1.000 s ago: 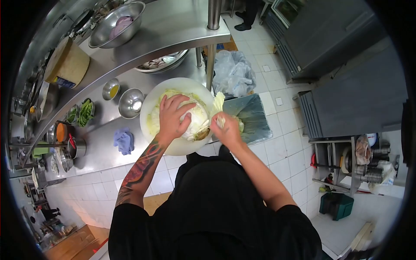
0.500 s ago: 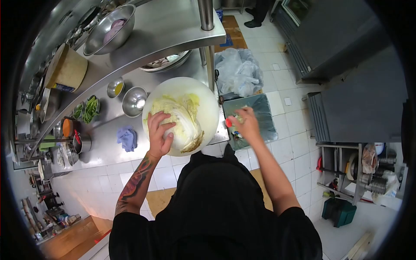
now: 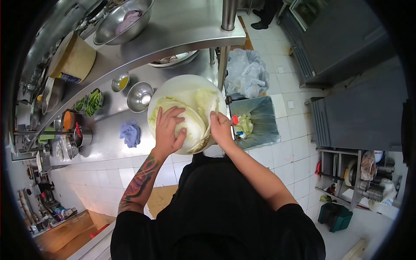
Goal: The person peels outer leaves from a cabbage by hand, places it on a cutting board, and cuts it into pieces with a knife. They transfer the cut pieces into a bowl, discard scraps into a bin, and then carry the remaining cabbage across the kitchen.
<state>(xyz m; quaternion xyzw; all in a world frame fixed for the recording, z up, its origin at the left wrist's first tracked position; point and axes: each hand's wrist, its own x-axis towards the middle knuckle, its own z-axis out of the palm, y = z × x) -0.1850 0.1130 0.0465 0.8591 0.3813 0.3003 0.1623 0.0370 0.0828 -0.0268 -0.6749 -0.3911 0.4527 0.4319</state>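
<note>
A napa cabbage [image 3: 193,128], pale with a browned end, lies on a round white cutting board [image 3: 173,84]. My left hand [image 3: 170,130] curves over its left side, fingers and thumb spread around it, gripping it against the board. On the cabbage's right side, my right hand [image 3: 221,126] is closed on an outer cabbage leaf [image 3: 207,100], which is partly pulled away from the head. The lower edge of that leaf is hidden by the fingers. Just right of the board, a lined waste bin [image 3: 264,121] holds loose cabbage leaves [image 3: 245,125] and something with a red cap [image 3: 235,120].
A steel bowl [image 3: 140,96], a small bowl of yellow liquid [image 3: 121,82], a blue cloth [image 3: 129,133] and green vegetables [image 3: 92,103] sit on the steel counter. An upper shelf [image 3: 182,32] overhangs its far side. Clear plastic bags [image 3: 247,71] fill another bin behind.
My right hand has moved left from over the bin to the cabbage and grasped a leaf. Cabbage leaves now show in the bin. My left hand stays on the cabbage.
</note>
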